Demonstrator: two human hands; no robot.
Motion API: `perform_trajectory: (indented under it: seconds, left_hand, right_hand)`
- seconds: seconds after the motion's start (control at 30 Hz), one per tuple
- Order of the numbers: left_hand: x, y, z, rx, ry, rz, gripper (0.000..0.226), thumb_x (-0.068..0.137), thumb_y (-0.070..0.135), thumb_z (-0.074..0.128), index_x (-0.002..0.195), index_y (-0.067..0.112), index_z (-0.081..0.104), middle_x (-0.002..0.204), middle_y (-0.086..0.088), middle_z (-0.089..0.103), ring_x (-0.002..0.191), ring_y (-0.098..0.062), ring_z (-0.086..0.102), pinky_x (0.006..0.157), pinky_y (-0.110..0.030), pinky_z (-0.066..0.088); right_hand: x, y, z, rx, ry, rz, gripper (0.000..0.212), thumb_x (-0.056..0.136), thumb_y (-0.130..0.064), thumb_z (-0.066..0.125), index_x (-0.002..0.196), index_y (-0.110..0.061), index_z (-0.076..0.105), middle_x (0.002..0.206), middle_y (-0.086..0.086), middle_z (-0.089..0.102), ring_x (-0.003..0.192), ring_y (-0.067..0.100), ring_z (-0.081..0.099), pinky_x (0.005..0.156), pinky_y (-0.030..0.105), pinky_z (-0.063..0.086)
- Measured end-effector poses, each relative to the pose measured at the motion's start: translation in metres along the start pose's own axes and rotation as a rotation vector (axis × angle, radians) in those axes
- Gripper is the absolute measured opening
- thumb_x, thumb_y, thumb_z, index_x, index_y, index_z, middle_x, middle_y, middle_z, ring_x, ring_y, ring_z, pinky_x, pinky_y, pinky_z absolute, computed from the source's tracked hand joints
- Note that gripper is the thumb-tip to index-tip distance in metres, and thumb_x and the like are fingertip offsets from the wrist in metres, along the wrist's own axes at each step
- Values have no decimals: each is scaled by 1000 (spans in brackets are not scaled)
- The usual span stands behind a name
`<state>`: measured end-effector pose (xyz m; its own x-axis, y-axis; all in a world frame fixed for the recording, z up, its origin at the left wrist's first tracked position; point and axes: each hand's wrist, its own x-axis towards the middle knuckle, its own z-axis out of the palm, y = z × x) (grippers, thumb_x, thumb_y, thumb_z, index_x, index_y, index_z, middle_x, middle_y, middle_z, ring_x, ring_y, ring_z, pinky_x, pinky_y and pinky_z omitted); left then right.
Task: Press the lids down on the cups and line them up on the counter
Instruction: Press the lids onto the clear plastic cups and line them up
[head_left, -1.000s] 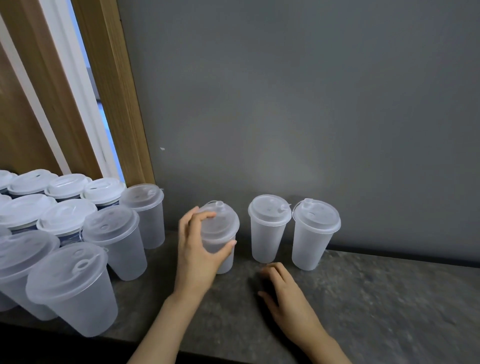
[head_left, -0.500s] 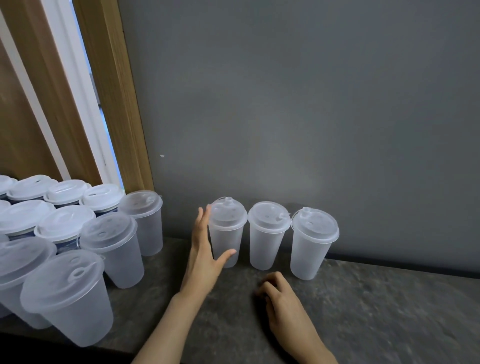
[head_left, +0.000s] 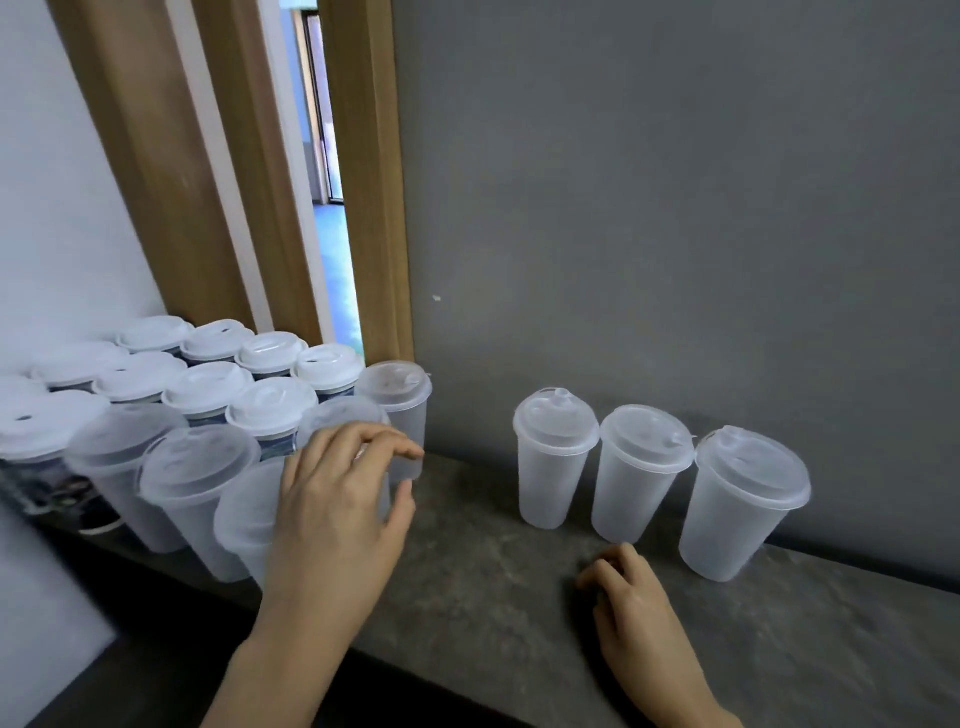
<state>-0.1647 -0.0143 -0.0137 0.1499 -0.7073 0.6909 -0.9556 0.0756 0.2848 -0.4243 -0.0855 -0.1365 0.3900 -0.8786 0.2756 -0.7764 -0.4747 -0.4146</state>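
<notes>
- Three lidded cups (head_left: 644, 467) stand upright in a row by the wall, rims touching.
- Unsorted cluster of cups (head_left: 208, 426) crowds the surface (head_left: 493, 587) to my left.
- My left hand (head_left: 337, 514) hovers at the cluster's near edge, fingers (head_left: 374, 441) loosely curled, spread, holding nothing; next cup (head_left: 332, 431) sits just beyond them, axis upright.
- My right hand (head_left: 639, 603) rests on the surface, fingers curled, farther from the cluster.
</notes>
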Motion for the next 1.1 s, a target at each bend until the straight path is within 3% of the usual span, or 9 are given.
perform_trajectory:
  seconds: [0.17,0.33,0.47,0.6,0.73,0.8,0.9,1.0,1.1]
  left_hand:
    - [5,-19,-5,32,-130,-87,28,75,9,78,96,24,69,107,4,64,107,-21,56,90,-32,33]
    - [0,-37,-12,146,-124,-156,40,66,26,85,101,29,66,107,5,59,104,-22,57,87,-38,37]
    - [-8,-49,-15,173,-280,-250,49,72,40,79,116,38,58,127,13,48,125,-17,42,93,-41,39]
    - [-13,-52,-16,132,-288,-196,45,80,37,74,121,41,57,137,17,43,132,-12,34,98,-37,39]
    - [-16,-45,-18,11,-214,-67,37,78,26,79,112,30,67,128,8,56,123,-20,50,95,-41,44]
    - [-17,-41,-16,-32,-163,17,36,76,21,81,110,26,69,124,4,60,118,-22,55,92,-43,48]
    - [-18,-37,-9,-141,-130,108,38,83,30,71,120,24,64,131,7,55,125,-16,50,98,-43,48]
    - [-19,-31,9,-276,-117,185,46,88,41,61,131,27,51,138,13,47,134,-7,40,109,-29,39]
    - [-24,-27,37,-460,-62,206,50,89,47,63,129,25,46,141,12,44,139,-7,37,111,-19,31]
  right_hand:
    - [38,-71,32,242,-56,-164,19,95,-17,58,111,-27,58,118,-17,40,103,0,50,94,19,47]
    - [79,-125,58,396,-127,-100,45,92,-24,67,132,-23,47,130,-9,41,117,5,49,103,26,46]
    - [84,-143,74,489,-221,-141,55,83,-16,68,133,-23,45,130,-9,40,126,7,44,108,27,42]
    - [74,-142,91,478,-317,-199,63,71,-31,67,129,-31,45,122,-16,38,121,5,41,108,29,39]
    - [68,-135,99,455,-282,-249,62,65,-52,67,120,-46,39,115,-28,36,115,-2,39,104,28,35]
    - [65,-131,96,492,-259,-230,61,64,-56,71,115,-54,36,116,-34,38,115,-6,39,99,24,34]
    - [61,-115,84,595,-257,-112,61,65,-55,78,116,-56,43,123,-27,52,120,-1,47,101,28,44]
    - [56,-87,65,601,-203,-66,60,67,-49,81,115,-54,45,122,-24,58,118,2,53,98,33,51]
    - [48,-60,46,495,-99,-60,62,65,-47,79,113,-55,41,115,-28,52,109,0,53,88,28,52]
